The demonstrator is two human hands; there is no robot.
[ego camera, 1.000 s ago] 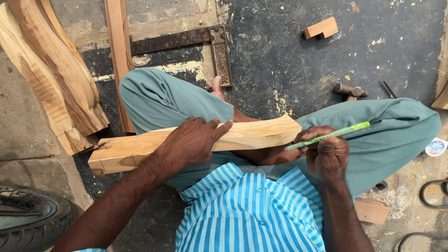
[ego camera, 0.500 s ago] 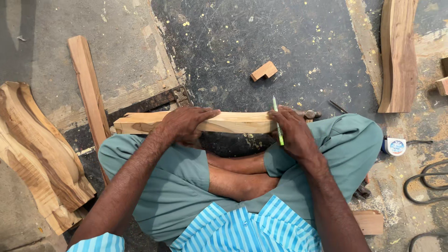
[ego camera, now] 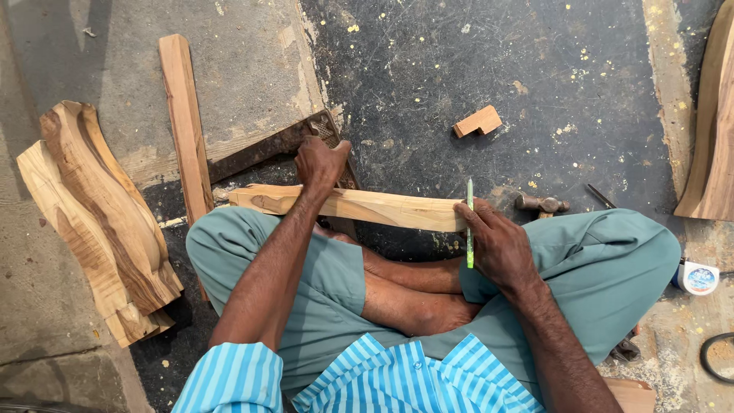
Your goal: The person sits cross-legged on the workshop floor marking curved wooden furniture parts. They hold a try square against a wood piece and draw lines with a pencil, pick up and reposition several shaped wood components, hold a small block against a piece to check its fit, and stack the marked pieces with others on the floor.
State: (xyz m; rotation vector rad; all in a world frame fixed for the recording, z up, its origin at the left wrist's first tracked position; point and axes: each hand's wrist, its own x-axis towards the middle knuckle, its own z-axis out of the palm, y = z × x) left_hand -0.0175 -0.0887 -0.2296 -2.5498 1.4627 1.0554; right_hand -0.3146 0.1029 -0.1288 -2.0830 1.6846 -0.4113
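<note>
I sit cross-legged on the floor with a pale wooden piece lying across my knees. My left hand reaches over its left part, fingers curled on the stock of a dark metal try square that lies on the floor just beyond the wood. At the wood's right end, my right hand holds a green pencil upright between its fingers, with the fingertips against the end of the wood.
A narrow plank lies at the left, and two curved carved pieces are stacked further left. A small wood block, a hammer, a curved board and a tape measure lie ahead and right.
My left hand has left the top of the wooden piece and reached forward onto the try square. My right hand keeps the pencil at the wood's right end.
</note>
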